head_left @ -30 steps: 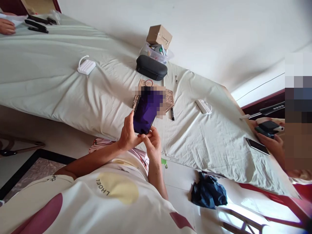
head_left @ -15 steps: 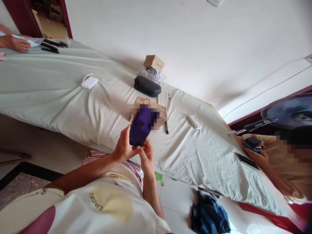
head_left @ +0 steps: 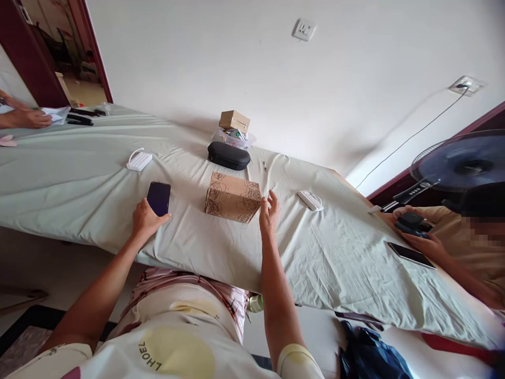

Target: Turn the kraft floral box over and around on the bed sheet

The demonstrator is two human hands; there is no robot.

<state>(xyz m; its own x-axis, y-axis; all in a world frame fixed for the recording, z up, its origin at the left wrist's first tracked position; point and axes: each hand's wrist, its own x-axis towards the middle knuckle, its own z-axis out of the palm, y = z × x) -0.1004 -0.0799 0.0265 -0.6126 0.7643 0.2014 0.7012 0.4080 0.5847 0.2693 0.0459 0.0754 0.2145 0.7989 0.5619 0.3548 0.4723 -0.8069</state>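
Observation:
My left hand (head_left: 144, 219) rests on the table's pale sheet (head_left: 79, 173) with its fingers on the near end of a dark phone (head_left: 159, 197) that lies flat. My right hand (head_left: 269, 213) hovers with fingers spread beside the right end of a brown patterned cardboard box (head_left: 232, 197), holding nothing. The box stands on the sheet between my two hands.
A black case (head_left: 229, 156), a small carton (head_left: 234, 121) on a plastic tub and two white chargers (head_left: 139, 160) (head_left: 310, 200) lie farther back. A person at right holds a dark device (head_left: 410, 223) beside a phone (head_left: 411, 255). Another person's hand (head_left: 27, 118) is far left. A fan (head_left: 460, 163) stands at right.
Both hands held the phone up in front of me; now the left hand has lowered it flat onto the sheet at left, and the right hand has let go and moved to the box.

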